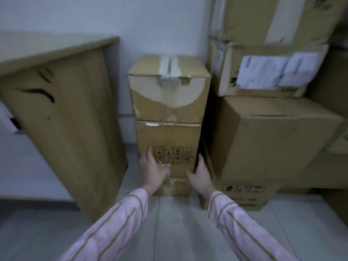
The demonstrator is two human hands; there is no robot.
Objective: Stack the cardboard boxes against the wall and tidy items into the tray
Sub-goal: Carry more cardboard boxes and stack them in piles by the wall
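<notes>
A narrow stack of cardboard boxes stands against the white wall (pixel 94 17). The top box (pixel 169 91) has torn facing and grey tape. Under it sits a middle box (pixel 167 140) printed with handling symbols, and a bottom box (pixel 175 187) shows only a strip on the floor. My left hand (pixel 153 170) lies flat with straight fingers on the middle box's front, near its left edge. My right hand (pixel 200 176) presses with straight fingers along that box's right front corner. No tray is in view.
A wooden desk side panel (pixel 62 125) stands close on the left of the stack. A taller pile of larger cardboard boxes (pixel 267 136) fills the right side, nearly touching the stack. Grey tiled floor (pixel 173 228) lies in front.
</notes>
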